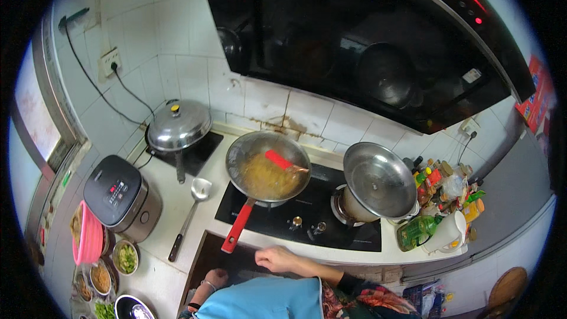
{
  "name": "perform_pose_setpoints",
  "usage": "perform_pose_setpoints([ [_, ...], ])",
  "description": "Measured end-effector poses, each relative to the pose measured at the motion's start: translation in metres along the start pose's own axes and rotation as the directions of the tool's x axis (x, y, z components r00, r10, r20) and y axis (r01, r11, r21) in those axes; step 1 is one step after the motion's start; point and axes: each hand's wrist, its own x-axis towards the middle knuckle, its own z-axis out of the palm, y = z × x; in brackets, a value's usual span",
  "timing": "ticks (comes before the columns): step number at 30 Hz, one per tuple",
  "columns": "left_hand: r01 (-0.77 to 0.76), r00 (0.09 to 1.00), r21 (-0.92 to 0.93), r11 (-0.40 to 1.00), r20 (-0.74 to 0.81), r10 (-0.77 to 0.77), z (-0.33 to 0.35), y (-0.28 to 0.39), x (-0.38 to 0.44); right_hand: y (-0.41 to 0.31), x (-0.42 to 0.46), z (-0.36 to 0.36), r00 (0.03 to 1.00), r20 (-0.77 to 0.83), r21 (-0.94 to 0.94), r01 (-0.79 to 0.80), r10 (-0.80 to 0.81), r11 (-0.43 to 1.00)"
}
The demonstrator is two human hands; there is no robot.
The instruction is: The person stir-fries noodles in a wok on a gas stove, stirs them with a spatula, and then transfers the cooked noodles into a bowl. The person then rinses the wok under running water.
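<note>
My right hand (275, 259) hovers in front of the stove's front edge, fingers curled, touching nothing that I can make out. My left hand (216, 277) hangs lower, near the counter edge by my apron; its fingers are hard to see. Ahead of them a frying pan (266, 186) holds bubbling yellowish liquid, its red handle (239, 226) pointing towards me. A second red handle (278, 159) lies over the pan's far right part. Left of the pan a metal spatula (200, 189) with a black grip lies on the white counter.
A metal lid or shallow pan (380, 179) rests tilted over a pot at right, beside bottles and jars (432, 186). A lidded wok (179, 126) stands at back left, a rice cooker (119, 195) at left. Bowls of chopped food (126, 258) and a pink basket (88, 237) stand below it. The range hood (354, 44) overhangs.
</note>
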Motion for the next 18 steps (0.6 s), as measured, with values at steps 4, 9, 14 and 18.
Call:
perform_pose_setpoints([
  [4, -0.133, 0.964, 0.585, 0.800, 0.264, -0.033, 0.051, -0.121, 0.041, 0.097, -0.056, 0.060, 0.978, -0.070, 0.207, -0.180, 0.198, 0.962],
  [9, -0.198, 0.945, 0.654, 0.730, 0.326, -0.036, 0.061, -0.137, 0.030, 0.254, -0.194, 0.150, 0.871, 0.337, -0.121, -0.336, 0.357, 0.934],
  [14, -0.028, 0.988, 0.652, 0.757, 0.133, -0.079, 0.059, -0.136, -0.030, 0.289, -0.271, 0.155, 0.655, 0.390, -0.121, -0.661, 0.648, 0.741],
  [18, 0.351, 0.936, 0.237, 0.906, -0.050, -0.349, 0.062, -0.080, -0.068, 0.280, -0.304, 0.118, 0.529, 0.198, -0.044, -0.836, 0.825, 0.547],
])
